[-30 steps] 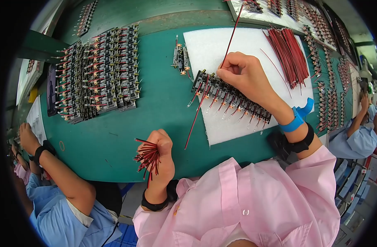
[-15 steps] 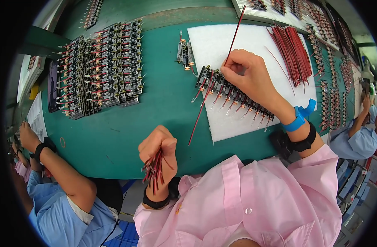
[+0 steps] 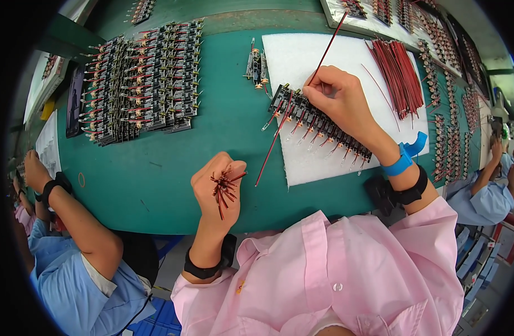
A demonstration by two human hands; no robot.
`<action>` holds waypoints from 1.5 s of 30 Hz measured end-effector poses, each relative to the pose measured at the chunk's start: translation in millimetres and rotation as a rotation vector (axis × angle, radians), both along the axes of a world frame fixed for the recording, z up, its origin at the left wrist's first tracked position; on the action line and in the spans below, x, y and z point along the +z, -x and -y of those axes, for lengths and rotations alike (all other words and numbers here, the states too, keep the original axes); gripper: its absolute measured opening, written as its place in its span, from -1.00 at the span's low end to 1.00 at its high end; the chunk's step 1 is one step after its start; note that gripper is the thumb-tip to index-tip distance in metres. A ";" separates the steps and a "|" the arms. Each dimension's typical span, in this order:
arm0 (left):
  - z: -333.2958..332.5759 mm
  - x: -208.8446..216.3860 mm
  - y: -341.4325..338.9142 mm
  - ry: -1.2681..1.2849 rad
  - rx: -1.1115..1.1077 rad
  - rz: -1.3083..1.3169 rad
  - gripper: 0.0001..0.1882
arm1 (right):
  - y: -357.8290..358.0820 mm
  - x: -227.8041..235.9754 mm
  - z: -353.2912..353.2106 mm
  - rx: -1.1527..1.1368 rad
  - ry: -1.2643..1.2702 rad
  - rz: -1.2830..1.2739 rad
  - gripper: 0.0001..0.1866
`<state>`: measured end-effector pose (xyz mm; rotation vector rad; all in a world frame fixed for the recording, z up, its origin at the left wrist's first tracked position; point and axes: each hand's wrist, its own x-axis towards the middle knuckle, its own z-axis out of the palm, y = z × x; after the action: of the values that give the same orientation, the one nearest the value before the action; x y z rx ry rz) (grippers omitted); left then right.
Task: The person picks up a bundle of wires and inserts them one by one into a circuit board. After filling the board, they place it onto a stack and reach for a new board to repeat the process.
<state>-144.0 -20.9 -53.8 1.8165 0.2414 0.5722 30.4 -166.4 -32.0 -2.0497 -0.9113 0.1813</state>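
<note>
My left hand (image 3: 215, 182) is closed round a bundle of thin dark-red wires (image 3: 225, 187), their ends fanning out of the fist. Over a row of small black circuit boards (image 3: 324, 124), my right hand (image 3: 341, 98) pinches a single red and black wire (image 3: 331, 47) that sticks up past the fingers. The wire's lower end is hidden by the fingertips and the boards. The row lies slantwise on a white foam sheet (image 3: 307, 168), with clear bulbs and short red wires along its near side. Another long red wire (image 3: 268, 151) hangs off the row's left end onto the green table.
A large heap of red wires (image 3: 397, 78) lies on the foam's right part. Stacked board rows (image 3: 142, 84) fill the table's left side; a small board piece (image 3: 257, 68) lies beside the foam. More boards (image 3: 450, 134) stand at right. A co-worker's arm (image 3: 80, 221) is at left.
My left hand has moved up slightly and turned, so the wire ends now point more toward me. The right hand stays almost in place, still pinching its wire.
</note>
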 end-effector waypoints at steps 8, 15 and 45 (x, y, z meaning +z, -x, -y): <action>-0.4 4.0 0.3 0.070 0.008 -0.065 -0.75 | -0.3 2.1 0.4 -0.046 -0.017 -0.077 -0.92; -1.1 7.6 -0.5 -0.040 -0.005 -0.039 -0.79 | -0.7 0.4 0.2 -0.038 0.015 -0.067 -0.91; -5.0 3.4 -6.8 -0.103 0.012 0.011 -0.90 | 3.0 8.2 3.9 0.100 0.042 0.397 -0.92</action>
<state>-137.2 -15.9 -50.4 1.9114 0.2185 0.6122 27.4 -170.3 -23.7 -2.1185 -1.2612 -0.1623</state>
